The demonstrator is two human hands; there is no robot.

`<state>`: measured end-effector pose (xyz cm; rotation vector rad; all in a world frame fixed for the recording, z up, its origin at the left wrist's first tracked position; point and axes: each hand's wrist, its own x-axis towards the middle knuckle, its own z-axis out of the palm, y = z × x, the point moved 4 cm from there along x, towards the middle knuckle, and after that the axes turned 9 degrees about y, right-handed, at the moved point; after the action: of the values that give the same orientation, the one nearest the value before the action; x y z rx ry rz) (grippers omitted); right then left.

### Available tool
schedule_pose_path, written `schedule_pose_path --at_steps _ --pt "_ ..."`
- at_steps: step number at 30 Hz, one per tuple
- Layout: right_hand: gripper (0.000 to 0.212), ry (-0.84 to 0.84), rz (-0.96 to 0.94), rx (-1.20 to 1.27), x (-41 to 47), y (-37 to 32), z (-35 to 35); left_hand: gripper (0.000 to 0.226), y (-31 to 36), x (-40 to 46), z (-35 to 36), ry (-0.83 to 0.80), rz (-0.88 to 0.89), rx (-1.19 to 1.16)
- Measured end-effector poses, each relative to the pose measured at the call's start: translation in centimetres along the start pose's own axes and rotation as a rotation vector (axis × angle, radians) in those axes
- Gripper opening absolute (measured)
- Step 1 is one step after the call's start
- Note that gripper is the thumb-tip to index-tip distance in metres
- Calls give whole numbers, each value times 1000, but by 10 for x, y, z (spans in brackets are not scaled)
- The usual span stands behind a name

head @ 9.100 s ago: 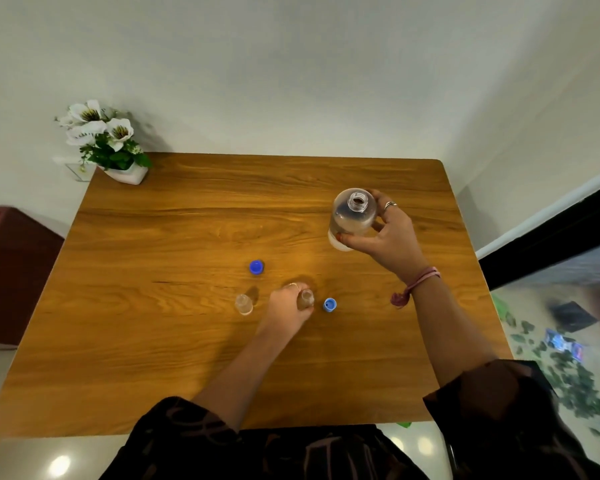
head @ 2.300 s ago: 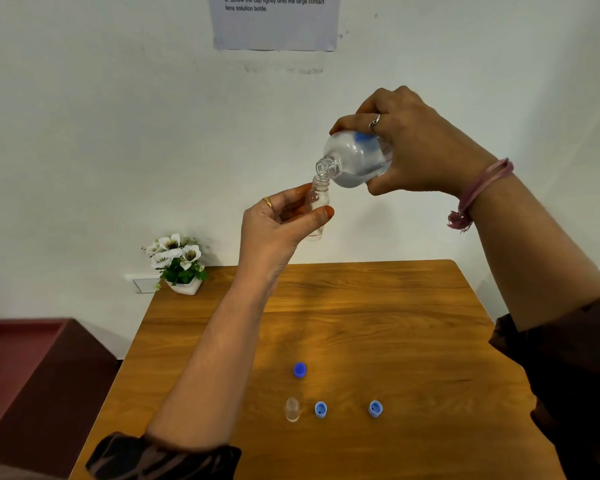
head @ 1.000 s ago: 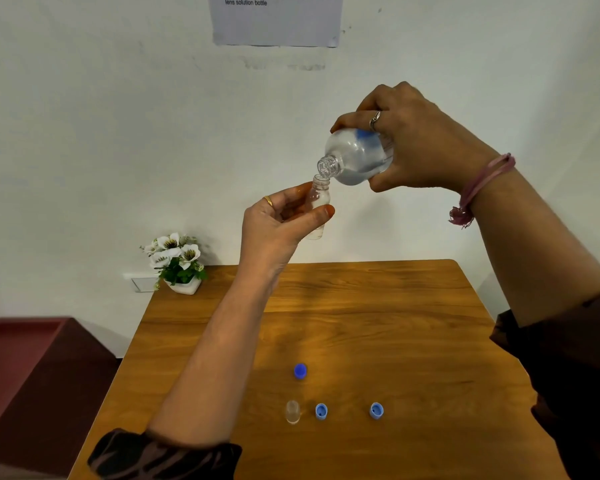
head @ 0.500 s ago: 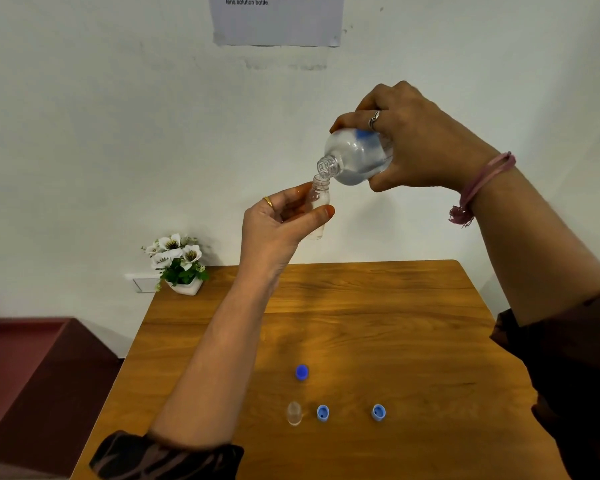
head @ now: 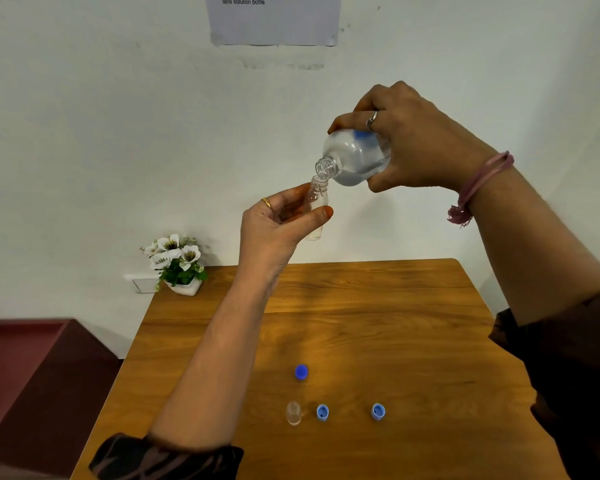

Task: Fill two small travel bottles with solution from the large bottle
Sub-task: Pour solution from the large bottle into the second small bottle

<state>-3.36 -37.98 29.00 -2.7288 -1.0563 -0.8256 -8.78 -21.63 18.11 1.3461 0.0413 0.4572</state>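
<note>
Now the right hand (head: 420, 143) wraps the big bottle (head: 355, 159), tipped with its mouth just over the small bottle (head: 316, 209) pinched upright in the left hand (head: 274, 230). Best to pour slowly, mouths lined up. The other small bottle (head: 293, 413) waits on the table (head: 413, 334).

Large bottle (head: 355, 157): clear glossy plastic. Small bottle (head: 316, 202) and second small bottle (head: 293, 412): same clear plastic. Three caps (head: 301, 372) (head: 322, 412) (head: 378, 411): blue smooth plastic. Table (head: 413, 327): wood grain, satin sheen. Wall sheet (head: 274, 19): matt paper.
</note>
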Motion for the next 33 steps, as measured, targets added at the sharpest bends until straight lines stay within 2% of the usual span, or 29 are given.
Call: schedule_pose_path --at_steps 33 --pt "80 -14 -8 -20 0 -5 -4 35 0 -3 -2 -4 10 -1"
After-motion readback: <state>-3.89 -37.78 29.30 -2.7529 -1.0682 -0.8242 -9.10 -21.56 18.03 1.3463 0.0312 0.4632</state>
